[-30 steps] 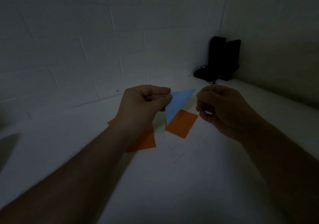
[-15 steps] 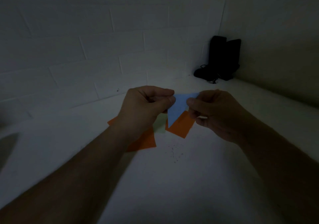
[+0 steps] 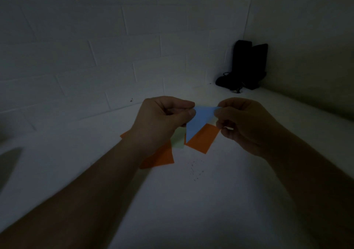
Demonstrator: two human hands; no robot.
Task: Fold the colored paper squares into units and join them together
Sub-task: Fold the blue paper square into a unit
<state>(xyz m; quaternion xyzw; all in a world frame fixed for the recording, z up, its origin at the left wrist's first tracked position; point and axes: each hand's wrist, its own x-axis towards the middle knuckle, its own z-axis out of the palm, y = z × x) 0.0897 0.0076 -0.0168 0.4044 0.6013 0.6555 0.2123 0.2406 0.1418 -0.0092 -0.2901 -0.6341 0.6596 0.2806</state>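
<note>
In the head view, the only one given, a blue paper (image 3: pixel 199 122) folded into a triangle is held up above a white table (image 3: pixel 191 200), its long point hanging downward. Its left corner is pinched between the thumb and curled fingers of the left hand (image 3: pixel 164 118); its right corner is pinched by the thumb and forefinger of the right hand (image 3: pixel 243 124), the other fingers being curled loosely beneath. The paper is kept taut between the two grips, probably so that an edge can be lined up or a crease sharpened in the air.

A pale green paper (image 3: pixel 179 138) is seen just under the left hand; whether it is also held there or lies on the table cannot be told in the dim light. Two orange papers are laid flat on the table below the hands: one orange square (image 3: pixel 203 140) under the blue point, another orange sheet (image 3: pixel 159 156) partly hidden by the left wrist. They are judged to be waiting their turn within easy reach. A dark object (image 3: pixel 247 66) is stood in the far corner against the tiled wall (image 3: pixel 95 47), well apart from the work.

No joined units are visible, so the task is judged to be at an early stage.
</note>
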